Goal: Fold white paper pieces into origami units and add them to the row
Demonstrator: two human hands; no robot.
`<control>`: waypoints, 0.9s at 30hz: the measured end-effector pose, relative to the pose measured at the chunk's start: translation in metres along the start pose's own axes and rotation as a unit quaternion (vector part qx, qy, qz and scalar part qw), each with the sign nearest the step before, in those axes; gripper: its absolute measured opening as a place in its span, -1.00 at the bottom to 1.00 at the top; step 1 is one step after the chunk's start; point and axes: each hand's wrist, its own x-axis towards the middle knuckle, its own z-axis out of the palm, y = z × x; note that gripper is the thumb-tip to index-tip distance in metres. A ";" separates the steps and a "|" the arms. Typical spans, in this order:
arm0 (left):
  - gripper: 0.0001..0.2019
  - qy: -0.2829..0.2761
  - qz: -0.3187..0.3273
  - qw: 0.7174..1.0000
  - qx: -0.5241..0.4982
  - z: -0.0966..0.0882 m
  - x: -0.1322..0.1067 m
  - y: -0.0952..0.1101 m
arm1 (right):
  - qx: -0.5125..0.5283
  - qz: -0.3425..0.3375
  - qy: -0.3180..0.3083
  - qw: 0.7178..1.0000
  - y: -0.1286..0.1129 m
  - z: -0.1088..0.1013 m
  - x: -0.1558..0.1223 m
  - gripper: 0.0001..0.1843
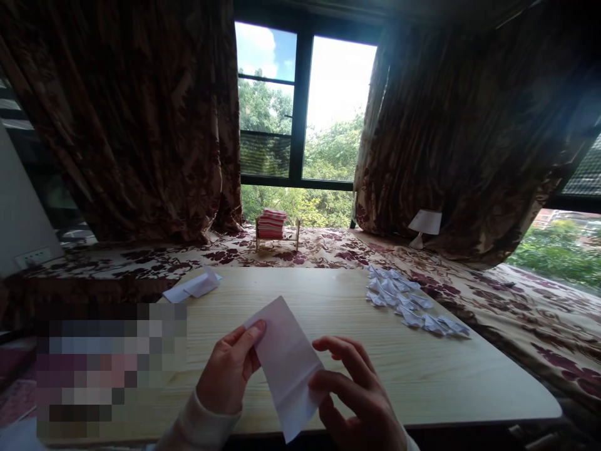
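A creased sheet of white paper (pixel 292 366) is held tilted above the near part of the table. My left hand (pixel 230 366) pinches its left edge, the thumb lying on top and the other fingers beneath. At the opposite edge is my right hand (pixel 354 391), its fingers curved and apart. One of its fingertips meets the paper's right side near a crease, without a visible firm grip. Several folded white paper pieces (pixel 399 294) lie grouped at the table's right. More white paper (pixel 193 287), partly folded, rests at the far left corner.
The pale wooden table (pixel 469 382) has a rounded right corner. Behind it, a flowered cloth (pixel 323 241) covers a ledge bearing a small rack (pixel 297 235) with a pink-and-white striped stack (pixel 271 224) and a white lamp (pixel 425 222). Dark curtains (pixel 436 125) flank the window. A blurred patch hides the lower left.
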 end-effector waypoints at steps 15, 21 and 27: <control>-0.73 -0.024 0.020 0.995 0.094 0.007 0.004 -0.001 | 0.108 0.224 0.016 0.968 0.019 0.021 -0.003 -0.96; -0.69 -0.124 -0.017 0.982 0.144 0.008 0.004 -0.006 | 0.373 0.349 0.027 0.859 0.028 0.031 0.008 -0.75; -0.69 -0.229 -0.042 0.959 0.159 -0.006 -0.003 -0.019 | 0.363 0.399 0.077 0.839 0.033 0.029 0.003 -0.72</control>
